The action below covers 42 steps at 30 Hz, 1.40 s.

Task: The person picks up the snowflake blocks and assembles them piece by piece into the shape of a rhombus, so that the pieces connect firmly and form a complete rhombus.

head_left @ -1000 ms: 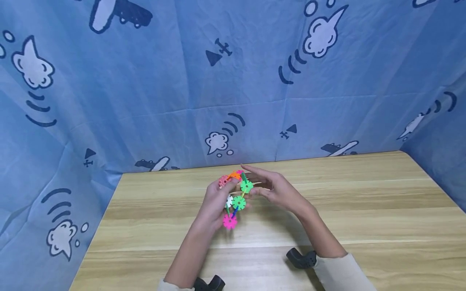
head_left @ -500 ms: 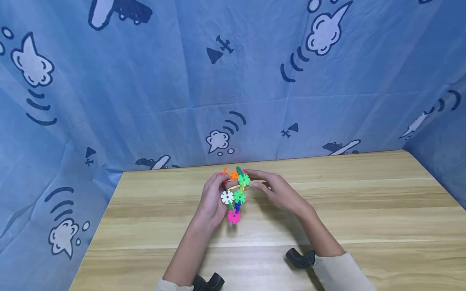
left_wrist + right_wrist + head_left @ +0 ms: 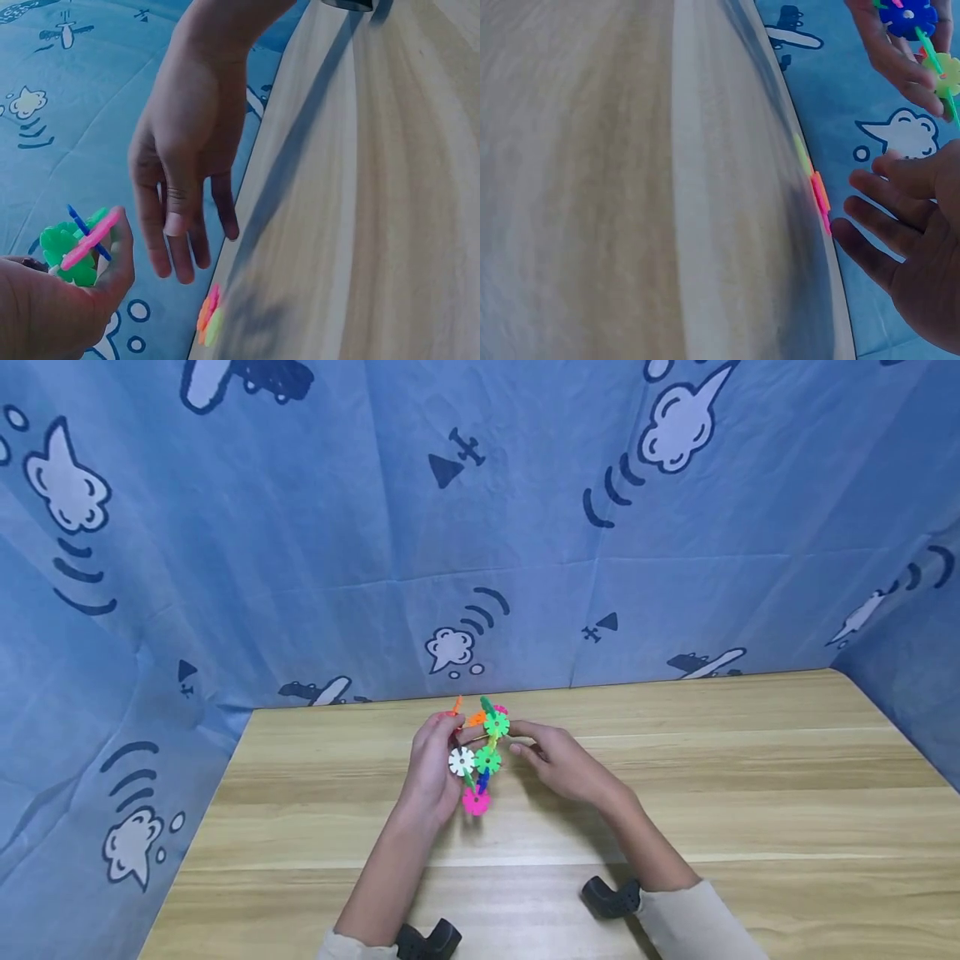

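Note:
Several interlocking snowflake discs, joined in a colourful chain (image 3: 487, 761), are gripped by my left hand (image 3: 429, 768) in the head view. White, green, pink and blue discs show in front, and part of the chain is hidden behind the fingers. In the left wrist view, a pink disc (image 3: 90, 240) crosses a blue one beside the left thumb. My right hand (image 3: 566, 764) is just right of the chain, its index finger overlapping the upper green disc (image 3: 497, 724). Both wrist views show that right hand (image 3: 191, 150) with loosely spread fingers and nothing in them.
Pink, orange and yellow-green discs (image 3: 210, 315) lie by the far edge of the wooden table (image 3: 750, 827), below the hands. A blue patterned curtain (image 3: 525, 527) hangs behind the table. Black wrist mounts (image 3: 611, 897) sit near both sleeves.
My left hand has turned the chain so its white disc faces the head camera more fully. The right hand's fingers have lowered slightly beside it.

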Motion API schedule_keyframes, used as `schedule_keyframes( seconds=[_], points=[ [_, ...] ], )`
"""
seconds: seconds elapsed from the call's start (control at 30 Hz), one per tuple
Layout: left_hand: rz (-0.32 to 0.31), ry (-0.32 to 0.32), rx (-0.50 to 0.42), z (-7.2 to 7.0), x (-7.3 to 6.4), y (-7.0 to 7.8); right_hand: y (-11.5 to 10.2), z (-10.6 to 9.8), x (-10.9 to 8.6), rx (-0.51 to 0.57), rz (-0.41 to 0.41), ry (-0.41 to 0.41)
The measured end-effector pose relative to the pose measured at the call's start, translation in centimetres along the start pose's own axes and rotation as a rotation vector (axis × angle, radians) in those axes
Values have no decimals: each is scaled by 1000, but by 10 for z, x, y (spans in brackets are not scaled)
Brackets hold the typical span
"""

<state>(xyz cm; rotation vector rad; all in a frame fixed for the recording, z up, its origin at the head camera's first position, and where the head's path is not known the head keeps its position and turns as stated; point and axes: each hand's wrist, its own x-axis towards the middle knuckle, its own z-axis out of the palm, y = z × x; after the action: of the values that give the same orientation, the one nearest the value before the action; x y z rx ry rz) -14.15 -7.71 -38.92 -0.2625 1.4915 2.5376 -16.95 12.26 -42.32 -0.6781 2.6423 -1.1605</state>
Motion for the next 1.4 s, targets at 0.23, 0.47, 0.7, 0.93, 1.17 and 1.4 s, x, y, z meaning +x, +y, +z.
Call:
schedule_keyframes(
  seconds=[0.23, 0.47, 0.7, 0.93, 1.17, 1.4],
  points=[
    [5, 17, 5, 0, -1, 2, 3, 4, 1, 16, 33, -6],
    [4, 35, 9, -4, 0, 3, 7, 6, 14, 144, 18, 39],
    [8, 49, -19, -8, 1, 8, 11, 9, 36, 185, 1, 52],
    [27, 42, -40, -10, 2, 10, 10, 14, 54, 77, -58, -31],
    [25, 34, -47, -10, 3, 10, 11, 22, 64, 96, -72, -89],
    [23, 32, -64, -10, 3, 10, 14, 20, 60, 13, -61, -75]
  ],
)
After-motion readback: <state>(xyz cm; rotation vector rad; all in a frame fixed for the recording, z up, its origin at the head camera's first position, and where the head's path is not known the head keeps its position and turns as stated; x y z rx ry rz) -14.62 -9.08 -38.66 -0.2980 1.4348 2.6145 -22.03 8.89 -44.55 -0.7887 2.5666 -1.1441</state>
